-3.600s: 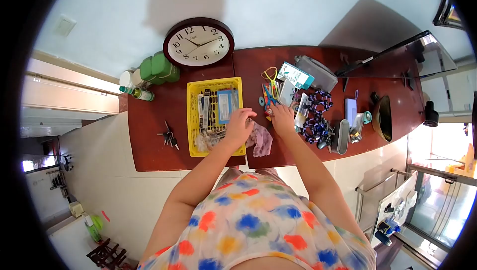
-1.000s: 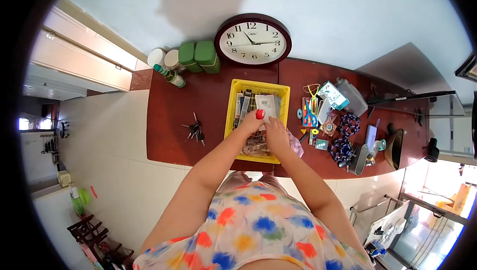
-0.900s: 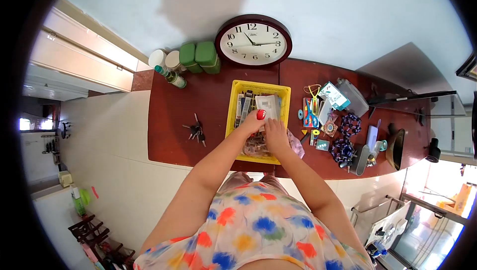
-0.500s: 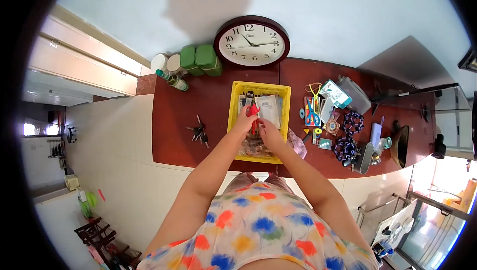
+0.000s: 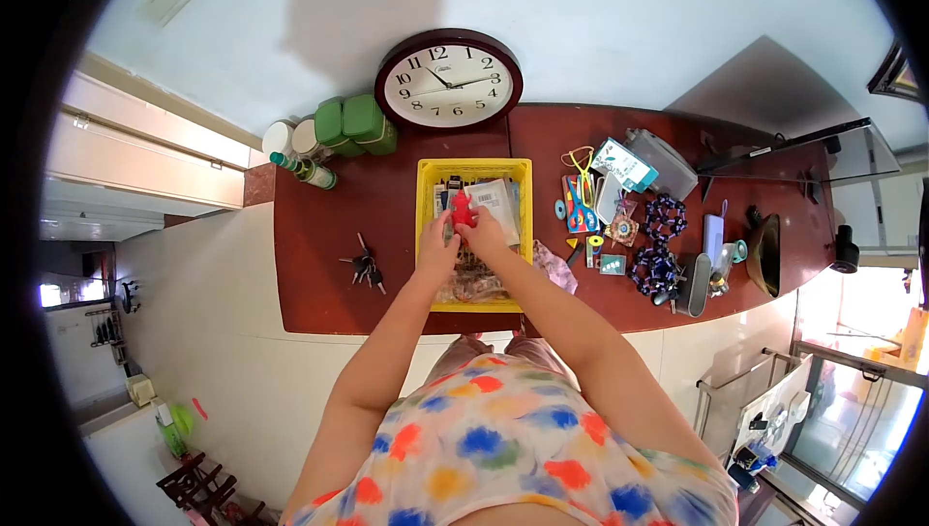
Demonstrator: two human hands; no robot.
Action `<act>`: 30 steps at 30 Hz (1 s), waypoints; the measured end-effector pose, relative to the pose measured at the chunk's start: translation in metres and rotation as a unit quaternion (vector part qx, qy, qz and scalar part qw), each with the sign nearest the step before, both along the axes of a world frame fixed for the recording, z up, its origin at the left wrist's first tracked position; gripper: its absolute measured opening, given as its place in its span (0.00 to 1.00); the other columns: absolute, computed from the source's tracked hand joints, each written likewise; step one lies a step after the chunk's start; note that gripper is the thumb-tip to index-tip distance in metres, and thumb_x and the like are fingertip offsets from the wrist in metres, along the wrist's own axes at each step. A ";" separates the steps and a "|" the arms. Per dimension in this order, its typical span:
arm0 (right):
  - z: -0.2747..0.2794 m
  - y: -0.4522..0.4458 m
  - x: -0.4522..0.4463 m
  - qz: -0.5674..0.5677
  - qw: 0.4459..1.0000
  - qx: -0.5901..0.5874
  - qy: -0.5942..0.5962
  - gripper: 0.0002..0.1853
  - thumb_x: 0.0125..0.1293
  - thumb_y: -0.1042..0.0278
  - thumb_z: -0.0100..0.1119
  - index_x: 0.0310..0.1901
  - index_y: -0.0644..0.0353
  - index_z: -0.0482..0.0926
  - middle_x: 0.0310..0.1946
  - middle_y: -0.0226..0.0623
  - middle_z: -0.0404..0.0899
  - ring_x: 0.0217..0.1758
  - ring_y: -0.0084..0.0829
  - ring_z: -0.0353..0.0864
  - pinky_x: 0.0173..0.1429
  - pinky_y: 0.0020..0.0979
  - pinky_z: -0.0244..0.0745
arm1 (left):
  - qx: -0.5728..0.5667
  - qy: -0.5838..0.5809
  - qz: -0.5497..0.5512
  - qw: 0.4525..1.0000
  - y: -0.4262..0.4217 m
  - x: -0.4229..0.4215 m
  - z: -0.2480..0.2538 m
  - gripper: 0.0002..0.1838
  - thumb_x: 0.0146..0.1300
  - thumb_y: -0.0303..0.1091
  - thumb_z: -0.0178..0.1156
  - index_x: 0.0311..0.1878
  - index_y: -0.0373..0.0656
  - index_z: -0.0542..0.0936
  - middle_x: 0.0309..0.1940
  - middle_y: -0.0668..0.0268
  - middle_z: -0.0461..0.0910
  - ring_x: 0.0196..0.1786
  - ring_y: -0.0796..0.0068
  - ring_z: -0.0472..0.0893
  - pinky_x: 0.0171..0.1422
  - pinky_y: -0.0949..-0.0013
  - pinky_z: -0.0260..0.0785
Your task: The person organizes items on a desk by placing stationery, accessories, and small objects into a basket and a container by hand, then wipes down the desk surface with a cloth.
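A yellow basket [image 5: 525,199] stands on the dark red tabletop, with both my hands over it. My right hand [image 5: 488,235] is closed on a small red object [image 5: 462,207], whose kind I cannot make out. My left hand [image 5: 438,249] is just left of it, its fingers drawn together near the red object's lower end; what they grip is too small to tell. Beneath and beyond the hands, the basket holds a white labelled packet [image 5: 495,205], several small dark items along the left and clear plastic-wrapped things [image 5: 469,286] at the near end.
Keys [image 5: 363,265] lie left of the basket. A wall clock [image 5: 448,81], green canisters [image 5: 363,123] and a green bottle [image 5: 308,171] stand behind. To the right are blue scissors [image 5: 581,209], a pink cloth [image 5: 554,268], dark beaded coils [image 5: 655,271] and a metal bowl [image 5: 765,255].
The view has shifted, so the table sits further left. The red object was in my left hand's fingers; now my right hand has closed on it and my left hand sits lower beside it.
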State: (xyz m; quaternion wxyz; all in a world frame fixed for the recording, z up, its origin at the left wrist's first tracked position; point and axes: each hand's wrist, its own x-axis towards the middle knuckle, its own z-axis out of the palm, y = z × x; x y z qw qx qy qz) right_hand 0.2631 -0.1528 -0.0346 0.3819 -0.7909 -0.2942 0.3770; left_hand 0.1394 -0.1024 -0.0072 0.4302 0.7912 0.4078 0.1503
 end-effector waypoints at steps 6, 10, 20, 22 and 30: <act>-0.040 0.027 -0.012 0.063 0.997 -0.025 -0.028 0.31 0.53 0.67 0.66 0.59 0.64 0.68 0.46 0.55 0.76 0.51 0.54 0.77 0.54 0.43 0.74 | 0.024 0.001 -0.018 1.000 0.003 -0.010 -0.024 0.29 0.57 0.25 0.55 0.65 0.36 0.66 0.59 0.47 0.69 0.62 0.48 0.69 0.67 0.58 0.61; -0.032 0.019 -0.018 0.081 0.993 -0.024 -0.077 0.31 0.54 0.71 0.63 0.60 0.63 0.67 0.51 0.57 0.70 0.54 0.57 0.73 0.58 0.43 0.72 | -0.073 -0.022 -0.017 0.997 0.006 -0.006 -0.039 0.31 0.55 0.22 0.53 0.65 0.35 0.65 0.62 0.47 0.67 0.65 0.48 0.67 0.69 0.58 0.59; 0.060 -0.084 0.022 0.012 0.985 0.168 -0.035 0.13 0.62 0.76 0.58 0.49 0.61 0.75 0.35 0.36 0.74 0.35 0.30 0.75 0.40 0.30 0.71 | 0.007 -0.055 -0.030 0.998 -0.019 0.034 0.026 0.22 0.54 0.22 0.58 0.55 0.41 0.74 0.49 0.57 0.74 0.50 0.59 0.74 0.57 0.60 0.66; 0.067 -0.115 0.041 -0.051 0.986 0.155 -0.033 0.11 0.62 0.76 0.59 0.47 0.61 0.76 0.34 0.35 0.74 0.35 0.27 0.74 0.40 0.27 0.70 | -0.040 -0.088 -0.042 0.994 -0.034 0.057 0.043 0.20 0.54 0.23 0.58 0.53 0.41 0.74 0.47 0.58 0.74 0.48 0.59 0.74 0.56 0.59 0.67; -0.002 -0.215 0.122 -0.085 0.973 0.071 -0.204 0.15 0.60 0.78 0.55 0.50 0.61 0.74 0.42 0.47 0.76 0.46 0.46 0.77 0.49 0.39 0.74 | -0.130 -0.078 -0.165 0.975 -0.097 0.136 0.024 0.21 0.57 0.25 0.59 0.55 0.38 0.72 0.48 0.56 0.74 0.50 0.61 0.76 0.58 0.62 0.69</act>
